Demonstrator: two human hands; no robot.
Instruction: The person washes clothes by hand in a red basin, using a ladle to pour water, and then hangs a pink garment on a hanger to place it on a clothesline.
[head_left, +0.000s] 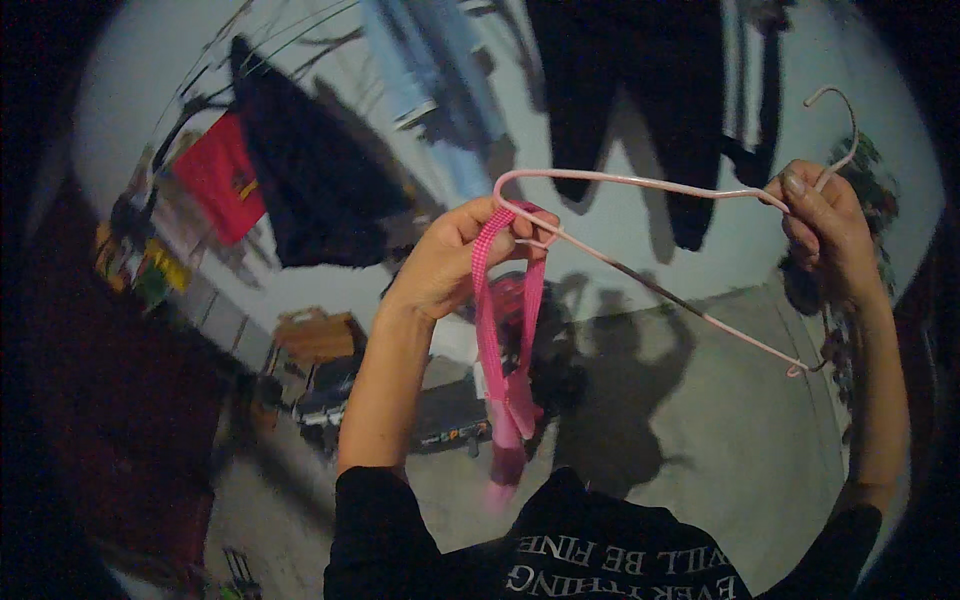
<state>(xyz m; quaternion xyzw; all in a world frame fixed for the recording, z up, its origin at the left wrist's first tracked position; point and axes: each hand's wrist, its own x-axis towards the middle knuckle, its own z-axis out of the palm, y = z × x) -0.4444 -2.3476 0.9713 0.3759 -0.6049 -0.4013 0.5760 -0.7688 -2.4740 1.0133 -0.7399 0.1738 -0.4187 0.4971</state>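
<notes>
A pale pink clothes hanger is held tilted in front of me, its hook at the upper right. My right hand grips it just below the hook. At the hanger's left end, my left hand pinches a bright pink checked strap looped at that corner. The strap hangs down in a long loop, with a lighter pink piece of fabric at its lower end. Part of the strap near the fingers is hidden by my left hand.
Dark trousers, light blue jeans, a dark garment and a red cloth hang beyond my hands. Below stand a wooden object and what looks like a parked motorbike. A leafy plant is at the right.
</notes>
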